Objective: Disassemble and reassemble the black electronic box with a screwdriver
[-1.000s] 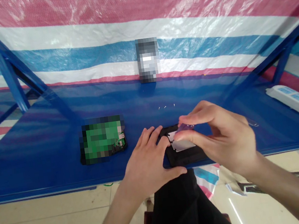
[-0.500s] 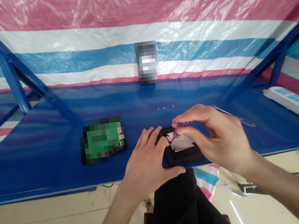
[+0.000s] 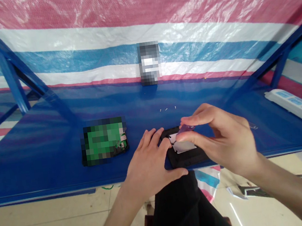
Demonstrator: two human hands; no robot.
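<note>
Since a purple plastic pick (image 3: 186,128) is pinched narrowly by the right hand (image 3: 228,136) at the silver plate (image 3: 182,146) of a black casing (image 3: 187,159) on the blue table (image 3: 50,174), braced by the left hand's (image 3: 146,165) spread fingers, scratches could be caused by a slip.

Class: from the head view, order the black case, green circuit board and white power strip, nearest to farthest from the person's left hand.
Left hand:
1. Black case, touched, at centre.
2. Green circuit board, to the left.
3. White power strip, far right.
</note>
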